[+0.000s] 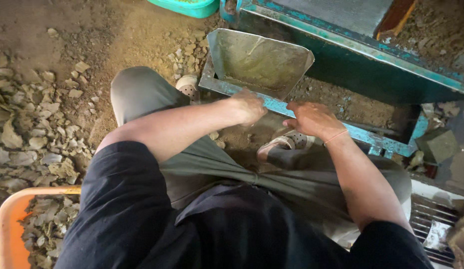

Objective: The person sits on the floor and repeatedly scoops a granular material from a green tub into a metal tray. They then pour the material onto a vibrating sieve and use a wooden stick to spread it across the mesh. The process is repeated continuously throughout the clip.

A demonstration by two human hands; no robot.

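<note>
Two hands meet at frame centre, both on the teal-painted metal frame bar (286, 107) that runs diagonally from centre toward the right edge. Bar: chipped teal paint, dusted with brown soil, lower rim of a larger teal machine body (351, 55) in the upper right. Just above the bar sits a grey sheet-metal chute (257, 62), funnel-shaped, dull and smeared with dried mud, mouth widening toward the top of the frame.

Left hand (248, 105): fingers curled down over the bar edge just below the chute; whether it grips the bar or only rests on it, cannot tell. Nothing loose seen in it.

Right hand (312, 119): loosely curled, fingertips touching the bar, thumb pointing toward the left hand. A thin orange band circles the wrist. Hands near each other, not touching.

Below the hands: grey trousers (142, 92) and a light perforated sandal (286, 142) on dirt floor (132, 35). Second sandal partly visible left of the chute. Pale dry flakes (32, 134) piled at the left edge. Orange tub rim (12, 209) at lower left, holding more flakes. Turquoise basin (184, 6) at top centre.
</note>
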